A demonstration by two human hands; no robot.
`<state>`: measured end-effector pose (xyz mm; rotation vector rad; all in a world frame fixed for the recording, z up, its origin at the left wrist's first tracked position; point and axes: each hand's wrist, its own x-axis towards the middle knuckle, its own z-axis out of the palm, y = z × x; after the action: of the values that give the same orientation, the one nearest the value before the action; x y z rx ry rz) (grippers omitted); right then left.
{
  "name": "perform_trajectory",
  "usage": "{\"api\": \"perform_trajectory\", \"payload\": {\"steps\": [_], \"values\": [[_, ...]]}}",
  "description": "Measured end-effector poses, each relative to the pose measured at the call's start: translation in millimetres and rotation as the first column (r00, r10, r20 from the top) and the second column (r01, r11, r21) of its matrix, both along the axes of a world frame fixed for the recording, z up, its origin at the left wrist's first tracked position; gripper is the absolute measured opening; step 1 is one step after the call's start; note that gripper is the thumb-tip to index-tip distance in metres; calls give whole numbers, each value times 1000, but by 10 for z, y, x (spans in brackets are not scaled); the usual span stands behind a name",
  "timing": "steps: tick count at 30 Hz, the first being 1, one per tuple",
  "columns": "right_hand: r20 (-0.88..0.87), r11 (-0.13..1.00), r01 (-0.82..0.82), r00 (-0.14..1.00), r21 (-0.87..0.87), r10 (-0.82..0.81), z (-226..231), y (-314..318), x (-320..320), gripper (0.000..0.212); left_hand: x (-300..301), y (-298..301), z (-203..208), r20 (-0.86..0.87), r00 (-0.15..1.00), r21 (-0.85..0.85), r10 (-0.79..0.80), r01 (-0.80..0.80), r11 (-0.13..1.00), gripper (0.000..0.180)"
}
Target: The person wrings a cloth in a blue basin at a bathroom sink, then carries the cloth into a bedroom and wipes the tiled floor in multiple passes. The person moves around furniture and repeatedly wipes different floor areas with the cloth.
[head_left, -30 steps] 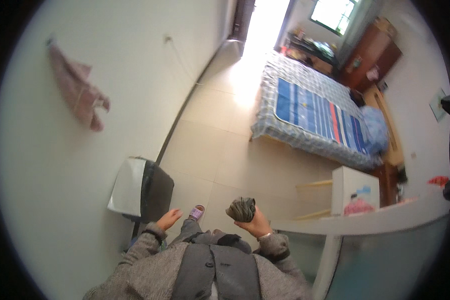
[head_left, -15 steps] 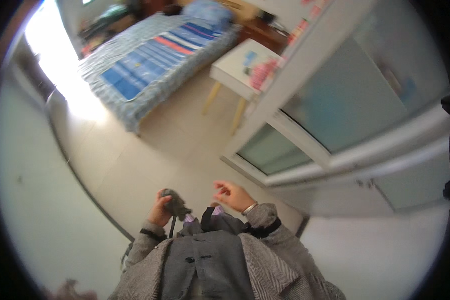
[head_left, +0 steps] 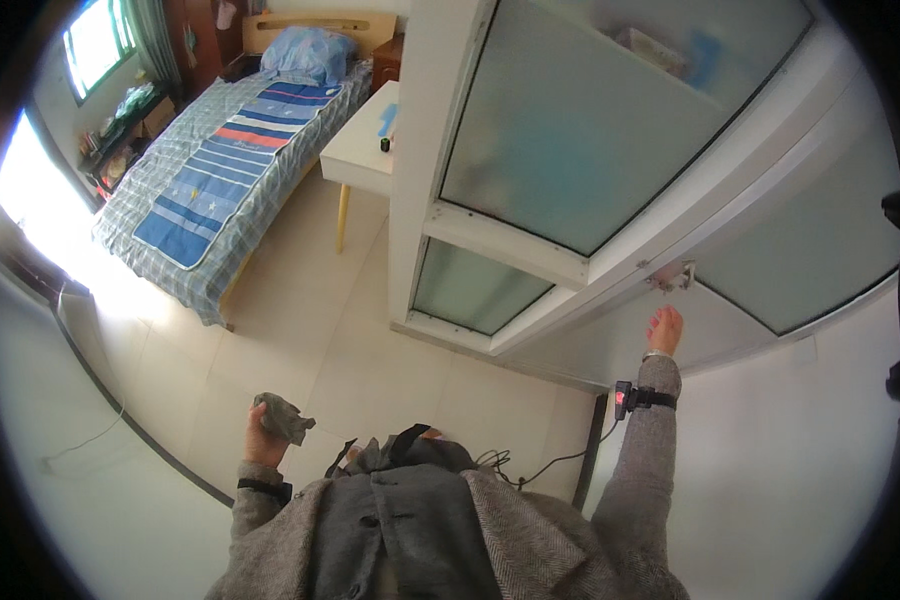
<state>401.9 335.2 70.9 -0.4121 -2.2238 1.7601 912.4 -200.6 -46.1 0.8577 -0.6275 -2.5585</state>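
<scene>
Fingers of the left hand (head_left: 262,440) are gripping a crumpled grey-green bundle (head_left: 287,419); the right hand (head_left: 664,331) is hovering near a silvery metal latch (head_left: 688,275), finger spread unclear.

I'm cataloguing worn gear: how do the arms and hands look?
The left hand and right hand are gloveless, the right wearing a pale wristband. Both sleeves are greyish, woven fabric. Each has a black strap; the right one bears a black device showing red, with a dark cable.
</scene>
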Motion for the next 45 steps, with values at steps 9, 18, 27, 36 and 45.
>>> {"api": "perform_trajectory", "payload": {"steps": [9,18,27,36,45], "values": [[-125,897,-234,972,-376,201,-269,12,-676,23,-354,693,201,-30,999,-7,44,-45,999,26],[-117,952,-219,973,-212,197,-145,-331,-552,37,-546,1217,272,43,989,-19,142,-141,990,27],[-352,971,-235,907,34,232,-581,-265,-438,53,-468,1265,319,186,940,48,288,-301,952,26],[227,156,-960,103,-234,968,-964,-1897,1013,18,-304,1118,421,44,932,-15,360,-359,933,33],[128,-569,-743,-640,-352,757,-566,-4366,2804,67,-273,358,454,36,979,-263,201,-185,947,43]]}}
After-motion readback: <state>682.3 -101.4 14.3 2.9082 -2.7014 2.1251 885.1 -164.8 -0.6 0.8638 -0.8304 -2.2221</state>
